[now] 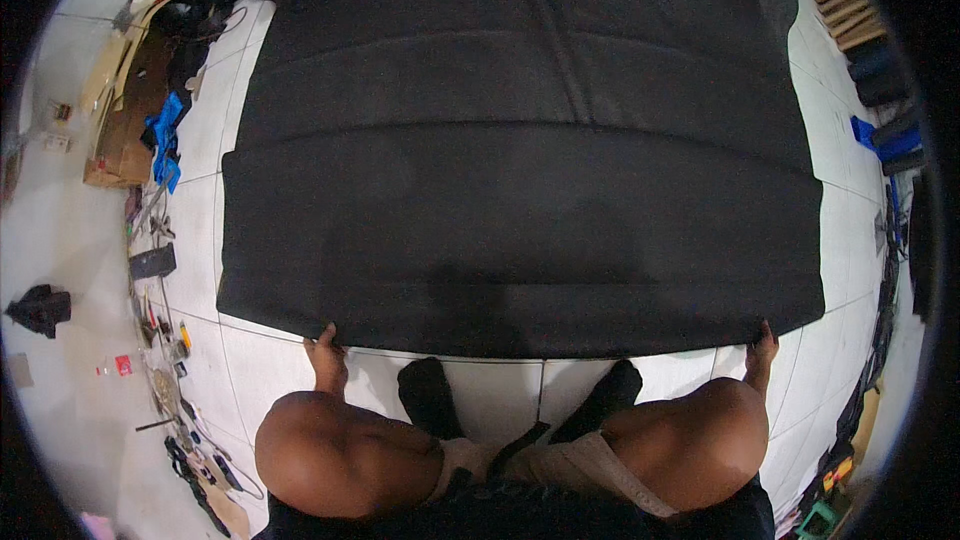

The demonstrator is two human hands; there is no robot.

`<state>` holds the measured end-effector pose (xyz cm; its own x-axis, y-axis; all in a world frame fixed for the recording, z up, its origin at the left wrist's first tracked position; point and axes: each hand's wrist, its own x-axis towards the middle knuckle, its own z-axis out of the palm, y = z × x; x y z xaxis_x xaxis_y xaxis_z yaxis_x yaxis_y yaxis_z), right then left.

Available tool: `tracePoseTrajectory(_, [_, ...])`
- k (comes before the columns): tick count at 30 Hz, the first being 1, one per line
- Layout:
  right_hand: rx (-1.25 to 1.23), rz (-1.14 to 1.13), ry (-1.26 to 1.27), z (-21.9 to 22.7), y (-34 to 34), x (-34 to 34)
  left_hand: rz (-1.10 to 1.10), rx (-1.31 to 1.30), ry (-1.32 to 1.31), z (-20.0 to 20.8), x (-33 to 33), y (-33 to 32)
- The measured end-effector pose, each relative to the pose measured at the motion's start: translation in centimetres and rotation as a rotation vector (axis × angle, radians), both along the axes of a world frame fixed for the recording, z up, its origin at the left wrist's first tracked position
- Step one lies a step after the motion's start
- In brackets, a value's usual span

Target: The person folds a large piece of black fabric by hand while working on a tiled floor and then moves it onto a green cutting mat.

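Observation:
A large black fabric sheet (520, 200) lies spread over the tiled floor in front of me, with several crosswise creases and a ridge running down from its far edge. My left hand (327, 355) pinches its near edge toward the left corner, the fingers partly hidden beneath it. Toward the right corner, my right hand (763, 352) grips the same edge, one fingertip showing on top. Between the hands the near edge runs just beyond my feet, which are in dark socks.
White floor tiles (480, 385) show around the sheet. Along the left wall are a cardboard box (120, 160), a blue cloth or plastic piece (165, 140) and scattered tools and cables. Dark and blue rolls (890, 140) and slatted wood (846, 12) stand at the right.

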<state>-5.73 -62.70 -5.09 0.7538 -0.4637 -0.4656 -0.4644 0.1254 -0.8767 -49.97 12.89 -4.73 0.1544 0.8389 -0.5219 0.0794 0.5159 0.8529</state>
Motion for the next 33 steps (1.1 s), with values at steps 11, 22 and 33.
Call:
tracePoseTrajectory(11, [-1.692, 1.03, -0.013, 3.4, 15.6, 13.2, 0.253, 0.002, -0.157, -2.0, -6.9, 15.2])
tracePoseTrajectory(22, [-1.664, 1.697, -0.204, 4.2, 46.4, 16.5, 0.159, 0.166, 0.346, 1.0, -14.8, 23.4])
tracePoseTrajectory(33, [-1.445, 1.602, -0.546, 5.9, 47.2, 10.0, 0.096, 0.288, 0.863, -0.6, -21.8, 23.2])
